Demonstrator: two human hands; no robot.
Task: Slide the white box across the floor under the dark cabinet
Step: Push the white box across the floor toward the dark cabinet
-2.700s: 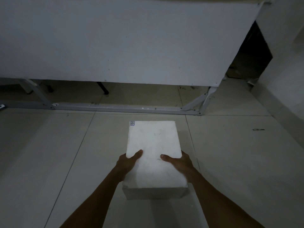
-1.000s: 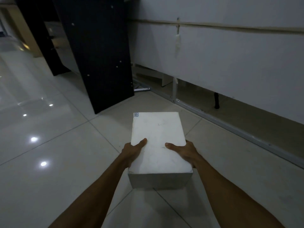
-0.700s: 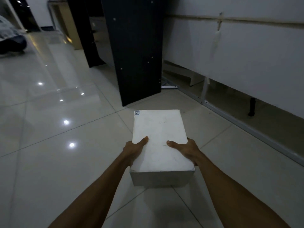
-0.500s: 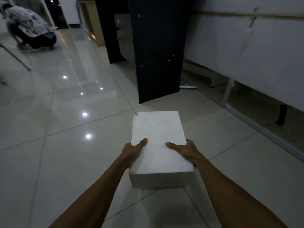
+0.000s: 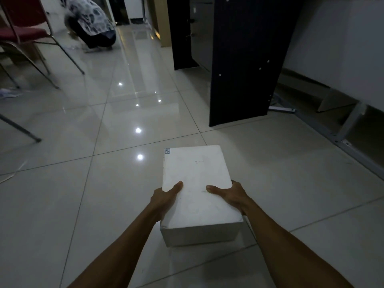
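A white rectangular box (image 5: 197, 179) with a small sticker at its far left corner is held in front of me, above the tiled floor. My left hand (image 5: 164, 197) grips its left side with the thumb on top. My right hand (image 5: 230, 196) grips its right side the same way. The dark cabinet (image 5: 243, 59) stands ahead and to the right, its black side panel reaching the floor. Beyond that panel lies a shadowed recess, closed on the far side by a second black panel (image 5: 180, 32).
A white panel on a metal frame (image 5: 340, 57) runs along the right. A crouching person (image 5: 91, 23) is at the far back left. A red chair with metal legs (image 5: 27, 36) stands at the left. The glossy floor tiles (image 5: 83, 183) reflect ceiling lights.
My view has swung left with the box held steady in both hands. The white panel has slid to the right, and the dark cabinet, the chair and the crouching person have come into view.
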